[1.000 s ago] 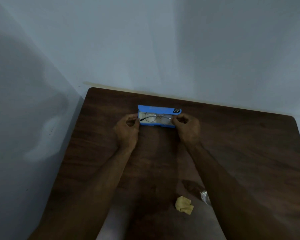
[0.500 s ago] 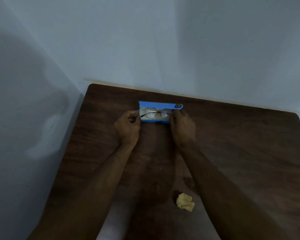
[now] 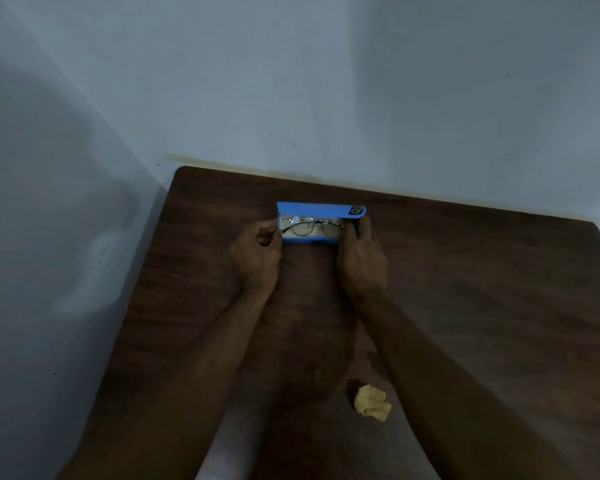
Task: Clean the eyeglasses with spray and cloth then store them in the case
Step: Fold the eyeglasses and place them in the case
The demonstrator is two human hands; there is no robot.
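A blue eyeglass case [image 3: 321,209] lies open near the far edge of the dark wooden table [image 3: 465,289]. Thin-rimmed round eyeglasses [image 3: 314,226] lie inside it on the pale lining. My left hand [image 3: 255,258] is at the case's left end, its fingertips pinching the left tip of the eyeglasses. At the case's right end, the fingers of my right hand [image 3: 361,261] curl around the case. A crumpled yellow cloth [image 3: 373,403] lies on the table near me, between my forearms.
Grey walls close in behind the table and on its left side. The table's right half is bare wood. No spray bottle shows in this view.
The eyeglasses have settled deeper into the case. My right hand slid from pinching the right tip of the eyeglasses to gripping the case's right end. The view shifted, and the bottle near the cloth left the frame.
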